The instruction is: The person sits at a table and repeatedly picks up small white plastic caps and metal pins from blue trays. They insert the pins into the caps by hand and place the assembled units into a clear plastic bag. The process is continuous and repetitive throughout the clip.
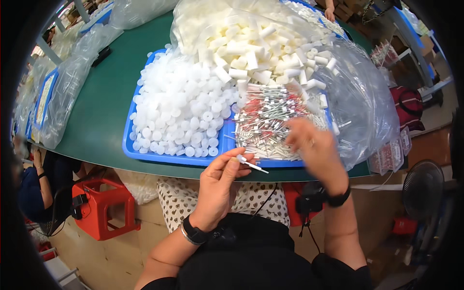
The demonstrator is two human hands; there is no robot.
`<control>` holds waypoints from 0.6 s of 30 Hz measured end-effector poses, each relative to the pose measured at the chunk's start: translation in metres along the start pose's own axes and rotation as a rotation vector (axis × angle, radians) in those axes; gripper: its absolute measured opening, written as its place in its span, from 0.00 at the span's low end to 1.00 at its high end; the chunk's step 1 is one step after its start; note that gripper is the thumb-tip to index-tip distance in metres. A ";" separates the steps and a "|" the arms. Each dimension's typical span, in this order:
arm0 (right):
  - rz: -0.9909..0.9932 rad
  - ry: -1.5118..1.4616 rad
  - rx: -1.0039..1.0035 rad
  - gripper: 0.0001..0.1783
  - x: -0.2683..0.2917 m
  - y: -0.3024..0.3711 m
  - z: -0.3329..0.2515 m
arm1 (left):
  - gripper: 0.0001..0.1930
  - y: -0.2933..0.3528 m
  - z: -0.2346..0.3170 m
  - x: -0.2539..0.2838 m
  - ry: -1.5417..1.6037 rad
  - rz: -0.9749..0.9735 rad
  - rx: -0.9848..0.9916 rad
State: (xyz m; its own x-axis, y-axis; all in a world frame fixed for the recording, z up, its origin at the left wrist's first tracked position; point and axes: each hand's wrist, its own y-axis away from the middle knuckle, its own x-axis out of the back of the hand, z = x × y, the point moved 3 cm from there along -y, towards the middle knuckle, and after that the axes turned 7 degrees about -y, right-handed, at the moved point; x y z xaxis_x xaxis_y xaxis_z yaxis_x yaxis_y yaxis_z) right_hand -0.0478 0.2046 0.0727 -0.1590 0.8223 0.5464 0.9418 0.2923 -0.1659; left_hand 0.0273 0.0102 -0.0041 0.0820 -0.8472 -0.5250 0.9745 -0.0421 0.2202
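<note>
Both hands work at the near edge of the blue tray (145, 155) on the green worktop (104, 104). Left hand (218, 186) pinches a thin white stick (251, 165) by its capped end; the stick's long axis points right, toward the right hand (314, 147). That hand is motion-blurred over the pile of red-tipped sticks (270, 121), apparently loosely curled, grip unclear. White caps (183, 111) fill the tray's left; foam cylinders (261, 53) lie beyond.

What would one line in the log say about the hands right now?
left hand: holds thin white stick | right hand: blurred, over pile of sticks, grip unclear | blue tray: white caps
</note>
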 end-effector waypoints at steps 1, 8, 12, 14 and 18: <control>0.119 0.101 -0.017 0.11 0.019 -0.015 0.008 | 0.17 -0.001 -0.003 0.001 0.012 -0.020 0.019; -0.006 0.732 0.097 0.10 0.058 -0.047 0.075 | 0.17 0.003 -0.013 0.003 0.013 -0.071 0.112; 0.119 0.616 -0.025 0.10 0.069 -0.039 0.080 | 0.17 0.001 -0.010 0.006 0.023 -0.078 0.108; 0.213 0.393 -0.059 0.10 0.077 -0.027 0.073 | 0.17 0.003 -0.008 0.006 0.013 -0.092 0.087; 0.053 -0.086 -0.212 0.10 0.038 0.021 0.018 | 0.17 0.007 -0.001 0.000 0.040 -0.175 0.059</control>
State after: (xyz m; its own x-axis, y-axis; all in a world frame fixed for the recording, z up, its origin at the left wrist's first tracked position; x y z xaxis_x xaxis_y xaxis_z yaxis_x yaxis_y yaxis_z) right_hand -0.0389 0.2508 0.0751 -0.1235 0.8751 0.4679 0.9893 0.1456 -0.0114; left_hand 0.0343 0.0104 -0.0029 -0.0779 -0.8025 -0.5915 0.9608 -0.2187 0.1702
